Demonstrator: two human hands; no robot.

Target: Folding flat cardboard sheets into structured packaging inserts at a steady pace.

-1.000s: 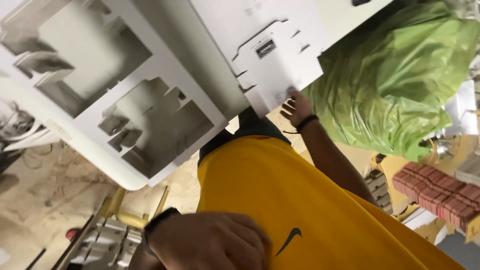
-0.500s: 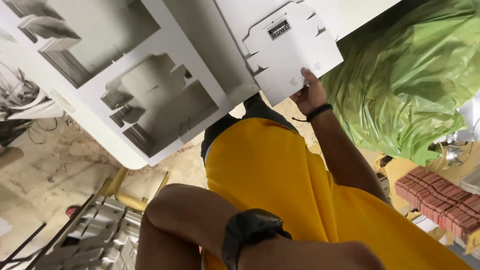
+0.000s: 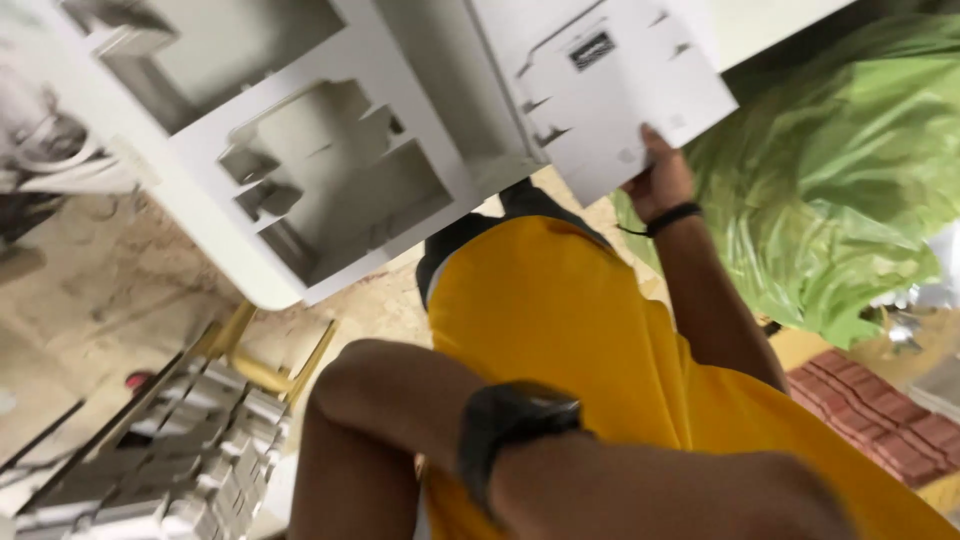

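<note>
My right hand (image 3: 662,180), with a black band at the wrist, grips the lower edge of a white flat panel (image 3: 600,90) with slots and a small dark rectangle, held up at the top centre. Just left of it is a large white moulded piece (image 3: 300,170) with deep cut-out recesses. My left forearm lies across my yellow shirt (image 3: 560,320) with a black watch (image 3: 515,440) on it. Only the back of my left hand (image 3: 760,495) shows at the bottom edge; its fingers are out of view.
A big green plastic bag (image 3: 830,200) bulges at the right. Below it lies a red ribbed block (image 3: 870,410). A stack of grey metal parts (image 3: 170,450) and a yellow frame (image 3: 255,365) stand at the lower left on a dusty floor (image 3: 90,270).
My left arm has slid to the right across my shirt, so the watch is now in the middle. My right hand stays on the white panel, which has shifted right in view.
</note>
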